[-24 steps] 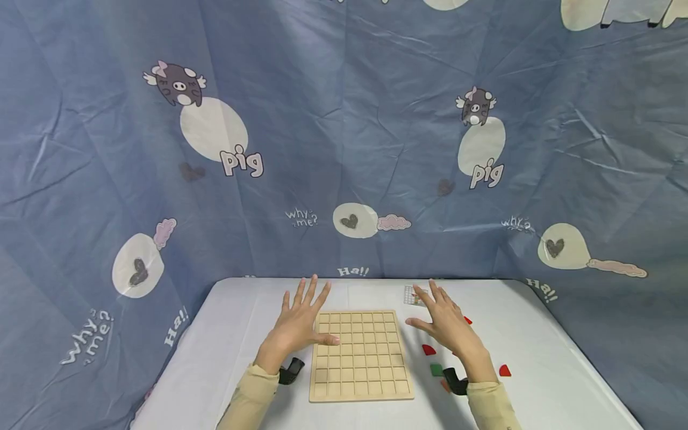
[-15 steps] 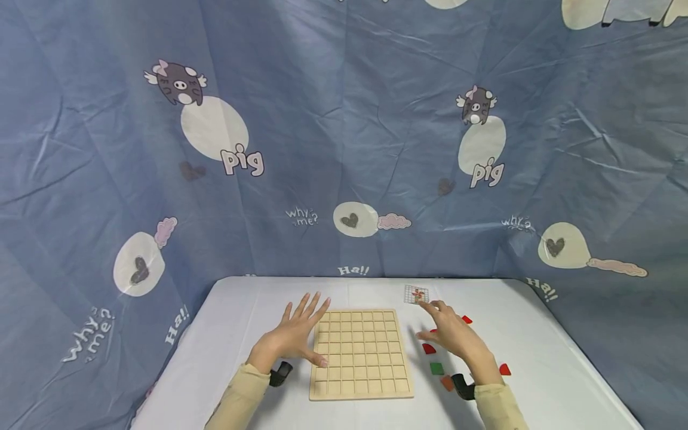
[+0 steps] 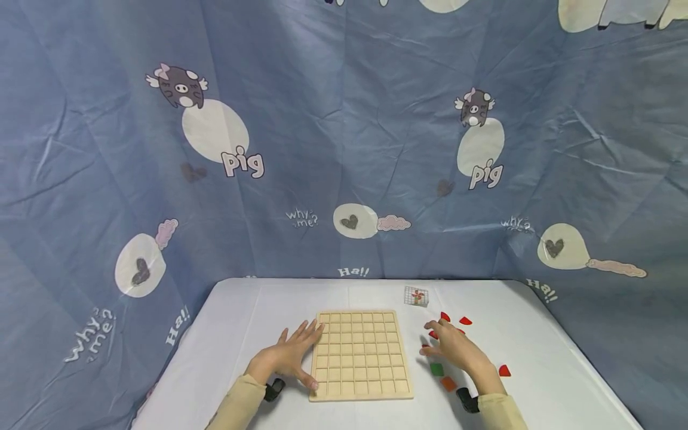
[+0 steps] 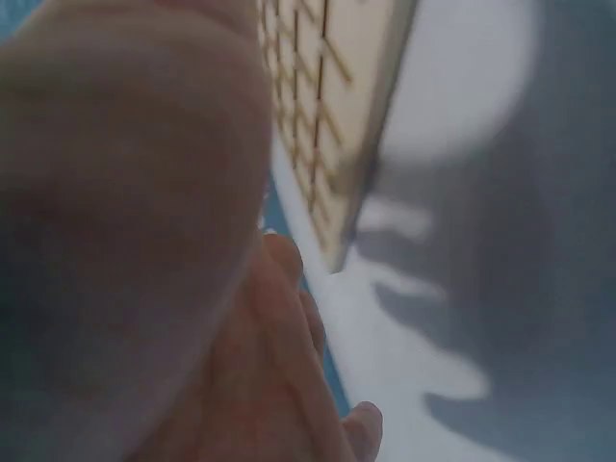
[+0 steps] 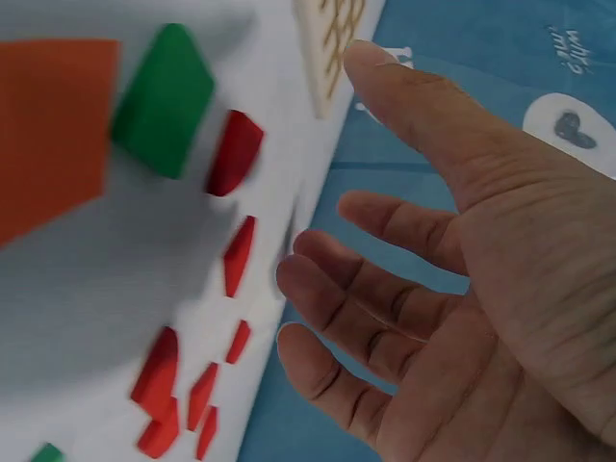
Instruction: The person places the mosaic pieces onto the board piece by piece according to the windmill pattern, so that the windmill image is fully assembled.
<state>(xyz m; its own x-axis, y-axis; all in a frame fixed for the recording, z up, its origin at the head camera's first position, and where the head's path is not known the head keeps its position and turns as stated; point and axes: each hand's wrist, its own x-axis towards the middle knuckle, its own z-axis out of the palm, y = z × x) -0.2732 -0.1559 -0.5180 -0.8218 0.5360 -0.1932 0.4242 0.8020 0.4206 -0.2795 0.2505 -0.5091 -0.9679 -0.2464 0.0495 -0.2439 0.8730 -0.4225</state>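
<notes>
The wooden board lies on the surface: left hand, fingers spread, at its left edge; right hand, empty, fingers loosely bent, right of it, near red pieces.

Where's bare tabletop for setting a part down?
Free: the white table left of the left hand, and the strip between the wooden grid board and the curtain. Crowded: around the right hand, with red pieces, a green piece and an orange piece.

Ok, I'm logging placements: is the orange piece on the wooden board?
No, the orange piece lies on the white table beside the board.
</notes>
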